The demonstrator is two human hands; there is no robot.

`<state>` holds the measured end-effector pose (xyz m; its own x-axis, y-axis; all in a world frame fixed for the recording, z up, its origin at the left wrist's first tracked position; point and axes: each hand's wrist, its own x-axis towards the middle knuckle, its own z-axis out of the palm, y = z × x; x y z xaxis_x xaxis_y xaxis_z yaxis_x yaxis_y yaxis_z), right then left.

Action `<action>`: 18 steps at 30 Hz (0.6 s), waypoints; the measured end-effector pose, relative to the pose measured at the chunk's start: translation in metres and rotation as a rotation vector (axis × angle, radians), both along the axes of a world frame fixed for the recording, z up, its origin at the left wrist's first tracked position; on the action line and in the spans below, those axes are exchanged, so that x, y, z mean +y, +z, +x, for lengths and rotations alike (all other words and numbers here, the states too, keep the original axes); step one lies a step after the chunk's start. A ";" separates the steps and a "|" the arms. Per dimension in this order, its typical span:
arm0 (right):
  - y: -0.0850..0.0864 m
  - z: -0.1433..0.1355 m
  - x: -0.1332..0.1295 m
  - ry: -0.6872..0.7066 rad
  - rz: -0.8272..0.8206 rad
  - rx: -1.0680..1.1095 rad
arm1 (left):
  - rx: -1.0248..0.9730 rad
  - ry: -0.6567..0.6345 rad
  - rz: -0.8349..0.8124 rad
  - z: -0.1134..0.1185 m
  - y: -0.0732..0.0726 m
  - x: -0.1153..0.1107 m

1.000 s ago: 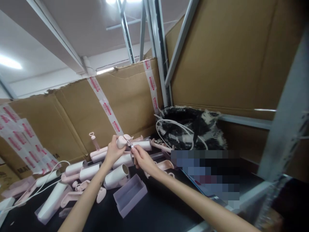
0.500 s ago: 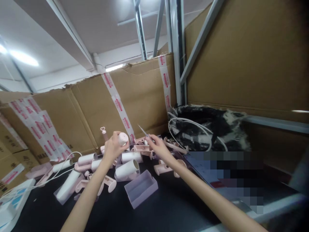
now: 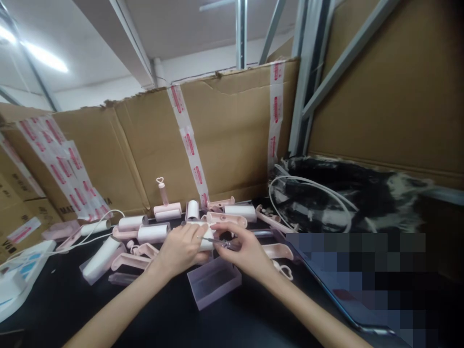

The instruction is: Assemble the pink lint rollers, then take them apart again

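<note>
My left hand (image 3: 184,249) is wrapped round a white roller (image 3: 207,243), low over the black table. My right hand (image 3: 244,246) holds a slim pointed tool with a clear handle (image 3: 229,244), its metal tip pointing left across the roller. The fingers of both hands nearly meet at the roller, whose far side is partly hidden. Just below the hands sits an open translucent purple box (image 3: 214,285). Several white rollers (image 3: 154,233) and pink handle parts (image 3: 226,220) lie behind and to the left. A pink piece with a heart-shaped loop (image 3: 164,193) stands at the back.
A white power strip (image 3: 27,275) with cables is at the left edge. Cardboard walls (image 3: 232,130) rise behind. On the right are a black bag-like bundle (image 3: 326,193) with a white cable, a phone-like device (image 3: 326,290) partly pixelated, and metal shelf posts (image 3: 306,77).
My two hands have come together; the roller has moved down and right, and the tool tip now lies over it. The view has shifted left, showing the bundle further right.
</note>
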<state>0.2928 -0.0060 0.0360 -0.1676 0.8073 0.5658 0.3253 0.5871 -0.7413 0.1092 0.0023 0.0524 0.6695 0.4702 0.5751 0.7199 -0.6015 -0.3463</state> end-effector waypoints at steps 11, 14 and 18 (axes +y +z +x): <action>0.000 -0.002 -0.012 0.014 -0.190 -0.072 | 0.212 -0.038 0.013 -0.007 -0.004 -0.012; 0.006 0.005 -0.008 0.031 -0.161 -0.079 | 0.046 0.034 -0.132 -0.014 0.006 -0.006; 0.017 0.018 -0.002 0.090 -0.252 -0.121 | -0.421 0.074 -0.392 -0.025 0.024 -0.002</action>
<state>0.3112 -0.0084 0.0531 -0.2989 0.8988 0.3207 0.3756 0.4198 -0.8263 0.0844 -0.0002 0.0763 0.3776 0.7386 0.5584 0.7926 -0.5697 0.2175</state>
